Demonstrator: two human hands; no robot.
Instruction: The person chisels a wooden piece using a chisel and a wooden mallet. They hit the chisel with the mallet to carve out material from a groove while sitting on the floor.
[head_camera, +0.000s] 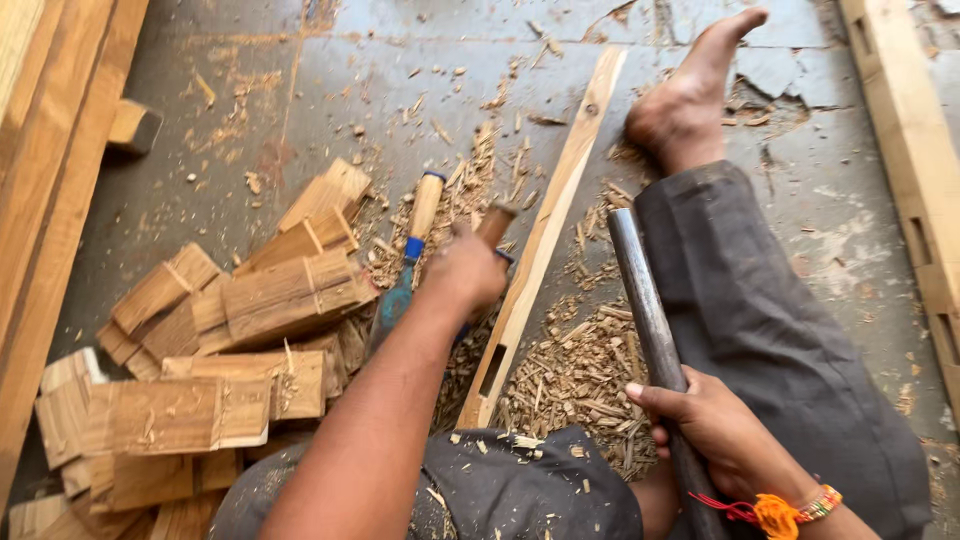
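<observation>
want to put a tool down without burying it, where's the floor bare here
Barest floor: upper left, between the stacked planks and the offcut pile. Another patch lies right of the foot, before the wooden frame, though cracked. Crowded: shavings beside the long strip, and around the left hand and right hand.
</observation>
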